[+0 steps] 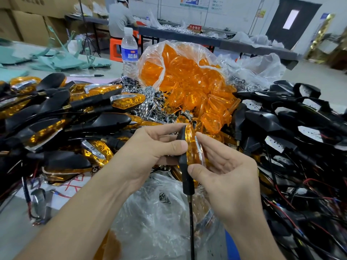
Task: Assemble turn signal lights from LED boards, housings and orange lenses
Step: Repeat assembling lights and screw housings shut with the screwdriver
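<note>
Head view: both hands meet mid-frame over a crowded grey worktable, holding one orange-lensed turn signal with a black plastic housing upright between them.
Left hand: the left hand pinches the housing side, thumb in front, fingers curled behind.
Right hand: the right hand pinches the lens side with thumb and forefinger beside a chrome trim strip; its other fingers are loosely spread.
Ahead: a clear plastic bag of loose orange lenses spills toward the hands. A clear water bottle with a blue label stands just left of it, and shiny chrome reflector pieces lie between.
Left side: a heap of finished orange-and-black signals reaches close to the left hand.
Right side: a tangle of black housings with white LED boards and red wires crowds the right forearm.
Below: a crumpled clear bag lies under the forearms, and the signal's black cable hangs down across it.
Open room: bare tabletop shows only at the lower left edge and at the far right beyond the housings.
Hard to tell: the lens seems seated in the housing, but the fingers hide the seam. The cable runs off the bottom edge.
</note>
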Demonstrator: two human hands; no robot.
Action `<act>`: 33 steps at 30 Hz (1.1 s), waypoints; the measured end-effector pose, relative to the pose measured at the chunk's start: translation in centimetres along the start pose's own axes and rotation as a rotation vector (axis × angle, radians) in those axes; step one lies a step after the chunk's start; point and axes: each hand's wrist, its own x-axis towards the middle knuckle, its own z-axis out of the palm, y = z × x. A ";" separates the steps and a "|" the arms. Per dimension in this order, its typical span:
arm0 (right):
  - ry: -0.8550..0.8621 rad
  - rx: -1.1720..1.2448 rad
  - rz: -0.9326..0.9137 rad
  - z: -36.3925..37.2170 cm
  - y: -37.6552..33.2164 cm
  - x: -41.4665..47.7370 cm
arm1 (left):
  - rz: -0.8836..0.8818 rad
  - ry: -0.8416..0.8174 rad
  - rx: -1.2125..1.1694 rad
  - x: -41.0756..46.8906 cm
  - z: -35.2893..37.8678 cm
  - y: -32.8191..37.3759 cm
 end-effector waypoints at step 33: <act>-0.025 0.111 0.107 0.1 -0.3 0.7 | 0.106 0.053 -0.040 -0.2 1.2 0.2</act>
